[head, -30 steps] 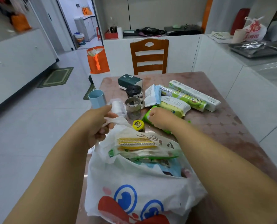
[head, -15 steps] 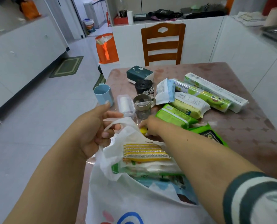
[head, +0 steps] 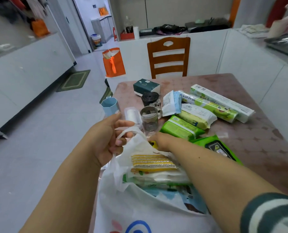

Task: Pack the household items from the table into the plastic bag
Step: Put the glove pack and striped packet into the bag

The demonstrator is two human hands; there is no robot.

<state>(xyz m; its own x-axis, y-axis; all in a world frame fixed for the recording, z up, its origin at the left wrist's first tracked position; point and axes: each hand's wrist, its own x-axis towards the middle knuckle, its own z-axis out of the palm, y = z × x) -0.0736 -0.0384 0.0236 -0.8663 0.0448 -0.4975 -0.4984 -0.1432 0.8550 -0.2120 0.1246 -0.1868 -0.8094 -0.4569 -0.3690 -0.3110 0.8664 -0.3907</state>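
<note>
Head view: left hand [head: 106, 142] pinches the thin, limp bag [head: 136, 204] handle; right hand [head: 160, 140] covers a small yellow-capped item [head: 153, 144], grip unclear.

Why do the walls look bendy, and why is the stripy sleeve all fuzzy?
In the head view, the wide-angle lens curves straight lines near the edges, so the cabinets on the left lean and bow. The striped sleeve sits very close to the camera in the corner, so it smears soft. The middle stays sharper: the print on the green wipes pack shows. The light is soft and even, with little glare on the table.
</note>
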